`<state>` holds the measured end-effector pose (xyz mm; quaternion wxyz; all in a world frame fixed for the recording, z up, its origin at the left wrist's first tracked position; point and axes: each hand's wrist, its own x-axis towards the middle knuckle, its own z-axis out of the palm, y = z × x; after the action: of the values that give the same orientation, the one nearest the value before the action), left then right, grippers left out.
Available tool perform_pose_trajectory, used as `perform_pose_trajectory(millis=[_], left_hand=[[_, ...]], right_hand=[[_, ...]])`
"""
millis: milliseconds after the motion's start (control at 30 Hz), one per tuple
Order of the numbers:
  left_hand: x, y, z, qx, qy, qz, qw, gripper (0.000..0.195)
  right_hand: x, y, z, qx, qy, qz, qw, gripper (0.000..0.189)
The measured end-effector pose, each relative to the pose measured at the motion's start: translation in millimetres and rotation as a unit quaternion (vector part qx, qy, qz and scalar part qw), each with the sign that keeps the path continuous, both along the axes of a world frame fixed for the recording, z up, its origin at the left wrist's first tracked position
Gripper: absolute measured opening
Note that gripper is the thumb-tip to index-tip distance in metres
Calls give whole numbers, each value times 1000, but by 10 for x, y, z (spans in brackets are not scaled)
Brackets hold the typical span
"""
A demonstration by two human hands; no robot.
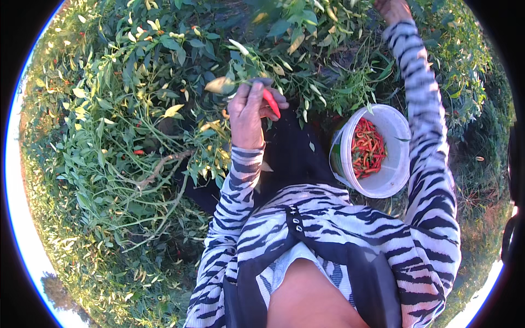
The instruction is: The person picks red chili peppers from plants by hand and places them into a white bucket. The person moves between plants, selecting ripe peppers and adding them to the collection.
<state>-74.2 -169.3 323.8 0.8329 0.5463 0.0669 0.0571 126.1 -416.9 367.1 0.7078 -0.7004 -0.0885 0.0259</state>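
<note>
My left hand [248,112] is in front of my lap, among the chili plants. Between its thumb and fingers is a ripe red chili pepper [271,102], pointing down to the right. A yellowed leaf [219,85] is just left of the fingertips. My right hand [393,11] reaches far forward at the top edge, into the foliage; its fingers are blurred and partly cut off. A white plastic bucket [398,164] stands by my right forearm, tilted towards me. Picked red and orange chili peppers [368,147] lie in it.
Dense chili plants [135,102] surround me in front and to the left, bearing pale and some red fruit. A bare woody branch [164,164] crosses low on the left. White-green peppers [239,47] hang just ahead of my left hand. Grass [475,197] grows on the right.
</note>
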Motion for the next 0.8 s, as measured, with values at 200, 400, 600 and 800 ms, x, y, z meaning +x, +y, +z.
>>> perform_pose_trajectory(millis=[200, 400, 600, 800], left_hand=[[-37, -181, -131, 111, 37, -55, 992, 24], [30, -353, -283, 203, -52, -178, 962, 17], [-64, -189, -256, 400, -181, -333, 834, 21], [101, 26, 71, 430, -13, -302, 850, 19]], right_hand=[[-742, 34, -15, -134, 36, 92, 986, 39], [-1412, 520, -473, -380, -388, 171, 822, 25], [-1614, 262, -344, -255, -158, 405, 864, 24], [-1506, -633, 736, -207, 27, -8, 978, 26]])
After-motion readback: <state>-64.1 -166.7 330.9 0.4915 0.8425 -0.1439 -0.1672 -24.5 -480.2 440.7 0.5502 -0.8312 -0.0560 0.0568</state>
